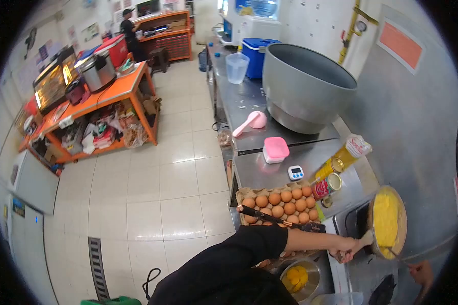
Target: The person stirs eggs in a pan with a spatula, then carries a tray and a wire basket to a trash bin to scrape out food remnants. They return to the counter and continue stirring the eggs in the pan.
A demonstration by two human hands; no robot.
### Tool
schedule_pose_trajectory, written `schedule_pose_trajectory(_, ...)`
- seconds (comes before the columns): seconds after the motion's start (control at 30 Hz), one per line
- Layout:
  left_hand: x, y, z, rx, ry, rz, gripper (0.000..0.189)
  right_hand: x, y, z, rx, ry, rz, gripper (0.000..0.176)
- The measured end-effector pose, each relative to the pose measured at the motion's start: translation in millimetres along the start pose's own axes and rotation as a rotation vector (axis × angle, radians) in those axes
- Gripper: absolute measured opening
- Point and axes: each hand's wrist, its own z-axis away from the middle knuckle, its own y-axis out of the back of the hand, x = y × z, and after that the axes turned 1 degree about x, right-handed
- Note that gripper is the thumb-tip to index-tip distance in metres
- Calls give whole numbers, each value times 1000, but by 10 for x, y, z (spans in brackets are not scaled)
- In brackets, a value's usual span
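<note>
My left hand is closed around the light-coloured handle of a frying pan at the right. A thick yellow layer of egg fills most of the pan. My right hand, below the pan, grips a thin-handled utensil whose tip rests at the egg's lower edge. Under my left forearm lies a carton of brown eggs, with a dark stick-like tool across it. A metal bowl with yellow yolks inside stands close to my sleeve.
Beyond the eggs are a white timer, a pink-lidded container, a red can and a yellow oil bottle. A pink scoop lies beside a large grey pot. A person stands far back.
</note>
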Motion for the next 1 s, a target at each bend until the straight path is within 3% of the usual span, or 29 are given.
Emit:
schedule_pose_trajectory(0.03, -13, -11, 3, 73, -30, -56, 55, 72, -51, -49, 4, 3, -101, 13)
schedule_pose_trajectory(0.07, -10, 17, -17, 19, -4, 29, 54, 130, -118, -129, 2, 25, -94, 13)
schedule_pose_trajectory(0.13, 24, -17, 19, 44, 1, 27, 54, 169, -230, -305, 62, 332, -179, 13)
schedule_pose_trajectory(0.17, 37, -56, 46, 54, 25, 22, 53, 114, -251, -361, 60, 344, -180, 13)
schedule_pose_trajectory(0.23, 36, -85, 101, 84, -18, -61, 50, -6, -310, -433, 266, 430, -3, 13)
schedule_pose_trajectory(0.27, 44, -74, 96, 54, 11, -25, 49, -101, -347, -498, 267, 438, -4, 13)
schedule_pose_trajectory(0.33, 48, -50, 56, 32, 31, 13, 47, -418, -411, -636, 163, 185, -134, 13)
schedule_pose_trajectory(0.47, 36, 6, -16, -2, -2, -35, 46, -982, -494, -769, 259, 275, 10, 20)
schedule_pose_trajectory(0.53, 44, -7, 43, -5, -36, -72, 47, -897, -604, -1046, 357, 137, 110, 23)
schedule_pose_trajectory(0.6, -45, -12, 41, -60, -37, -95, 43, -122, -848, -1811, 416, 316, 206, 29)
schedule_pose_trajectory(0.67, -146, -99, -248, -199, -19, -172, 35, -30, -480, -1471, 162, -79, 134, 23)
schedule_pose_trajectory(0.73, -16, 151, -118, -173, -122, -210, 28, 339, -222, -1598, 198, 267, 268, 34)
schedule_pose_trajectory(0.77, -63, 5, -29, -41, -271, -242, 26, -177, 22, -1053, 161, 47, 63, 29)
schedule_pose_trajectory(0.8, -21, -29, 31, -13, -157, -75, 28, -137, 130, -1014, 145, 300, 97, 25)
schedule_pose_trajectory(0.83, 19, -61, 16, -21, -31, 81, 29, -465, 301, -514, 108, -16, -67, 21)
schedule_pose_trajectory(0.9, 7, -36, -55, 7, -50, 26, 31, -230, 579, -327, -140, -22, 341, 37)
schedule_pose_trajectory(0.97, 19, 11, -74, -7, 6, 87, 32, -744, 695, 215, -200, -81, 389, 34)
schedule_pose_trajectory(1.0, 29, 15, -104, -13, 21, 126, 32, -760, 660, 300, -195, -12, 353, 33)
